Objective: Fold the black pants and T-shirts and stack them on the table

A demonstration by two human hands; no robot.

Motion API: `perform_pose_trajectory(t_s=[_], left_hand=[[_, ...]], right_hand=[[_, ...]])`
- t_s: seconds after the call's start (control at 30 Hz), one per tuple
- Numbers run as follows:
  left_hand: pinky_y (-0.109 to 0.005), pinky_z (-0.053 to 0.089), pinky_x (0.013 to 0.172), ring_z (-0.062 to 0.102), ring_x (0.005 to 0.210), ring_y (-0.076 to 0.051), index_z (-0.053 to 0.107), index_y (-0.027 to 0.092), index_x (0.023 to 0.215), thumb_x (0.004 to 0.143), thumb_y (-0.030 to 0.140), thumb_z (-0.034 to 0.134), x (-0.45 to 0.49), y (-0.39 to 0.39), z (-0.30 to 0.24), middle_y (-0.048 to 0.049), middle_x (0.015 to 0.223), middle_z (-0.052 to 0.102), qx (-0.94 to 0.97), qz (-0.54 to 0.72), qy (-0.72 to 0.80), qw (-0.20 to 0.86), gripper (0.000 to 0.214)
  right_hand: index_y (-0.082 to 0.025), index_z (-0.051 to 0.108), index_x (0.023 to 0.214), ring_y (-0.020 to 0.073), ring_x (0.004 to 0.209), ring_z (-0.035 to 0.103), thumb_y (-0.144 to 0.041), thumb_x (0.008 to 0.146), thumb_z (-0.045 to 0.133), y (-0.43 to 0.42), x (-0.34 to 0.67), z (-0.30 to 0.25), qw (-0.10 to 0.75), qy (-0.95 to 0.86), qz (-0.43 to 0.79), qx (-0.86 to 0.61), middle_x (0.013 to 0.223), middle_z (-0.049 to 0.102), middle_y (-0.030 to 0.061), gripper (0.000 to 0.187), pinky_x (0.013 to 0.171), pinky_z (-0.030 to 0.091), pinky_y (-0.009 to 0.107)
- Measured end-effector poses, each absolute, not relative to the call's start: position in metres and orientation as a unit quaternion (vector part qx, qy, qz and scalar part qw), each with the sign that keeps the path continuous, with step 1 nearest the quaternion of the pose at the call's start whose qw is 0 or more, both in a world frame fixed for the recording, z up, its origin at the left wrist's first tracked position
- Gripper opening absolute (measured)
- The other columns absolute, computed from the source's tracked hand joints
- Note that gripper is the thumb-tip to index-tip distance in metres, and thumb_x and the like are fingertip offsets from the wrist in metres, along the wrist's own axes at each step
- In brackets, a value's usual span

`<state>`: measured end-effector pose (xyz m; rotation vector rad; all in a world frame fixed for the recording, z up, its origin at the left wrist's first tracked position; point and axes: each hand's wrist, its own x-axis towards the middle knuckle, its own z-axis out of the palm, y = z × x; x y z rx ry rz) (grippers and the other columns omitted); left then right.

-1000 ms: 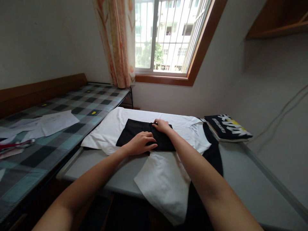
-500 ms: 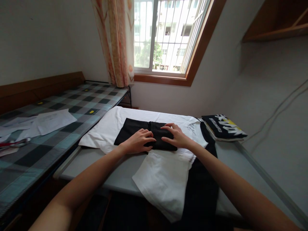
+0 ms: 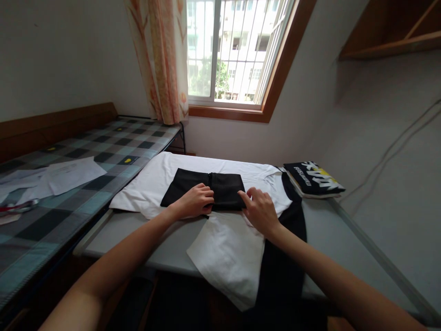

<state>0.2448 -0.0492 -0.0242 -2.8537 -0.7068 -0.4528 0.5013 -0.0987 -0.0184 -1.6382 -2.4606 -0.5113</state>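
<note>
Beyond the fingers [image 3: 206, 200], we see a bright, barred window [image 3: 232, 53]. Left of them, we see a checked mattress [image 3: 141, 146].

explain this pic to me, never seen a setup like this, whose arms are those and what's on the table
No machine here: you see a person's own bare hands through one head-worn camera looking forward and down. On the grey table lies a white garment, partly hanging over the near edge. On it lies a flat black item. The left hand is at its near edge, the right hand at its right end; whether either grips it is hard to tell. Further right sits a folded dark bundle with a white-and-yellow print.
</note>
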Motion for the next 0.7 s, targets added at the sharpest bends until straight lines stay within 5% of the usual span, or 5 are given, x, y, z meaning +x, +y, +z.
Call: perform_pose_trajectory(t_s=[0.23, 0.37, 0.53, 0.7], left_hand=[[-0.031, 0.040, 0.081, 0.057, 0.080, -0.017, 0.066, 0.018, 0.077, 0.088, 0.025, 0.058, 0.244, -0.054, -0.020, -0.0030, 0.081, 0.062, -0.953, -0.146, -0.258, 0.059, 0.015], [-0.031, 0.042, 0.083, 0.061, 0.084, -0.017, 0.070, 0.019, 0.089, 0.098, 0.035, 0.049, 0.241, -0.052, -0.021, -0.0037, 0.086, 0.066, -0.937, -0.186, -0.294, -0.020, 0.028], [-0.040, 0.038, 0.102, 0.055, 0.122, -0.023, 0.057, 0.020, 0.132, 0.098, 0.032, 0.046, 0.234, -0.041, -0.035, -0.0102, 0.129, 0.063, -0.900, -0.205, -0.384, -0.022, 0.038], [-0.047, 0.025, 0.115, 0.040, 0.139, -0.025, 0.053, 0.021, 0.138, 0.095, 0.038, 0.049, 0.230, -0.037, -0.046, -0.0096, 0.142, 0.055, -0.911, -0.145, -0.384, -0.024, 0.047]], right_hand=[[-0.021, 0.065, 0.112, 0.0272, 0.094, 0.056, -0.015, 0.087, 0.052, -0.103, 0.490, -0.027, 0.046, -0.811, -0.130, -0.568, 0.106, 0.060, 0.0148, 0.029, 0.079, 0.037, 0.038], [-0.021, 0.069, 0.103, 0.0300, 0.107, 0.054, -0.040, 0.086, 0.059, -0.094, 0.491, -0.021, 0.095, -0.844, -0.079, -0.522, 0.116, 0.060, 0.0134, 0.027, 0.093, 0.038, 0.043], [-0.024, 0.063, 0.127, 0.0254, 0.124, 0.050, -0.053, 0.095, 0.044, -0.058, 0.479, -0.017, 0.165, -0.850, 0.018, -0.500, 0.137, 0.054, 0.0109, 0.047, 0.105, 0.036, 0.040], [-0.023, 0.043, 0.148, 0.0305, 0.145, 0.026, -0.057, 0.098, 0.032, -0.027, 0.458, -0.028, 0.106, -0.848, 0.023, -0.519, 0.158, 0.033, 0.0093, 0.061, 0.116, 0.022, 0.048]])
